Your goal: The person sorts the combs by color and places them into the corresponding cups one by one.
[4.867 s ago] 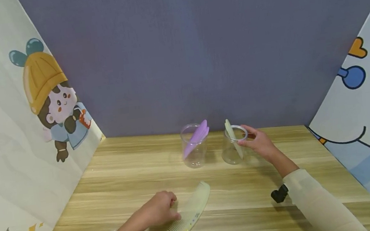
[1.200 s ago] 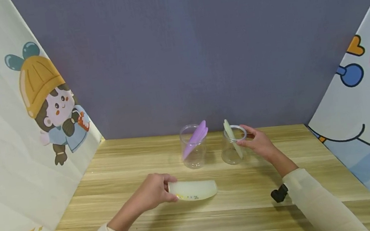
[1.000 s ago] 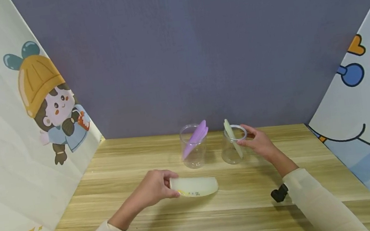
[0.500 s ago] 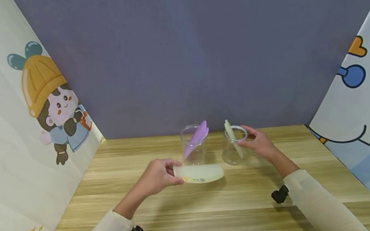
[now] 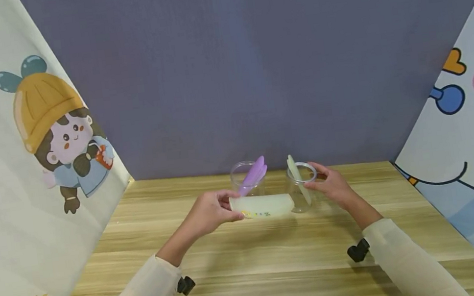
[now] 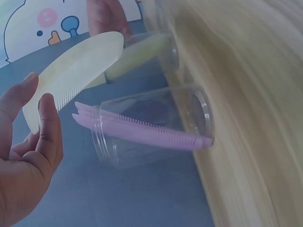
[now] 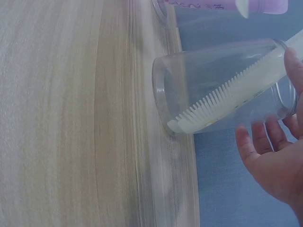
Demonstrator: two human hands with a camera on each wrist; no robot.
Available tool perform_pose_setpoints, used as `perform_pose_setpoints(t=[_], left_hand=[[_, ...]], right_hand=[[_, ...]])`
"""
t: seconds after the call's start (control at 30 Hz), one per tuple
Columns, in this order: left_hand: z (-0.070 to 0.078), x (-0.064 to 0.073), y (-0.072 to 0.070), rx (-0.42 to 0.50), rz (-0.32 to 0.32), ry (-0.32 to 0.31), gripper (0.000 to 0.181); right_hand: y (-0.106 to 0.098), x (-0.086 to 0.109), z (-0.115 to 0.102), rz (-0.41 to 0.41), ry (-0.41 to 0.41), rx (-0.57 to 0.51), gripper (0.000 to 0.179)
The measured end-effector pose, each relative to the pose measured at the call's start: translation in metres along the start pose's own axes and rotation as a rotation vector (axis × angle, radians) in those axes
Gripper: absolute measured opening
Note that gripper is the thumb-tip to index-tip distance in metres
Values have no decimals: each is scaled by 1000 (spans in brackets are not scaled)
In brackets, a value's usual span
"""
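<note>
My left hand [image 5: 209,213] pinches one end of a pale yellow-green comb [image 5: 267,205], held raised with its teeth turned away from me. From the head view, that comb overlaps the lower part of a clear plastic cup [image 6: 151,101] with purple combs [image 5: 254,174] leaning inside it. My right hand [image 5: 332,185] grips a second clear cup [image 7: 213,61] near its rim, thumb on the near side and fingers on the far side. Pale green combs [image 7: 236,92] slant inside this cup, tops sticking out past the rim. Both cups stand upright on the table.
The wood-grain table [image 5: 244,275] ends at a grey-blue back panel [image 5: 192,74] close behind the cups. Side panels with cartoon prints [image 5: 63,139] stand at left and right. A small black device [image 5: 358,250] sits at each wrist.
My left hand has lifted the pale comb off the table, turned it sideways and carried it forward to the purple combs' cup. My right hand stays on its cup.
</note>
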State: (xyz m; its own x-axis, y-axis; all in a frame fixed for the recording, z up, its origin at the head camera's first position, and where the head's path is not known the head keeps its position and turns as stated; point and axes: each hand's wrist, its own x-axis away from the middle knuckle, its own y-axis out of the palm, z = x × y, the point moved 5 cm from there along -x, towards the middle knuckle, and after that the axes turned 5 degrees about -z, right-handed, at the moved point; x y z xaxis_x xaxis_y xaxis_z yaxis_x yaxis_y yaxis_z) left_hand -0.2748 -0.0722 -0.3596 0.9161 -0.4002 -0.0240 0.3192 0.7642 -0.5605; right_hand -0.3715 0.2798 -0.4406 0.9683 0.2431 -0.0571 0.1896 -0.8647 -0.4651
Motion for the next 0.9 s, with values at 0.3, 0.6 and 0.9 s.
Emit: perform_pose_setpoints(t=[0.3,0.6,0.9], left_hand=[[13,-12,0,53,-23,28,48],[24,-21,0,90,-51,76,51],[35,-35,-2,82,-35,125,49]], right_hand=[[-1,-1,2,2,5,15,85],[3,0,0,1,2,5,82],[7,2,1,-37,26,-94,84]])
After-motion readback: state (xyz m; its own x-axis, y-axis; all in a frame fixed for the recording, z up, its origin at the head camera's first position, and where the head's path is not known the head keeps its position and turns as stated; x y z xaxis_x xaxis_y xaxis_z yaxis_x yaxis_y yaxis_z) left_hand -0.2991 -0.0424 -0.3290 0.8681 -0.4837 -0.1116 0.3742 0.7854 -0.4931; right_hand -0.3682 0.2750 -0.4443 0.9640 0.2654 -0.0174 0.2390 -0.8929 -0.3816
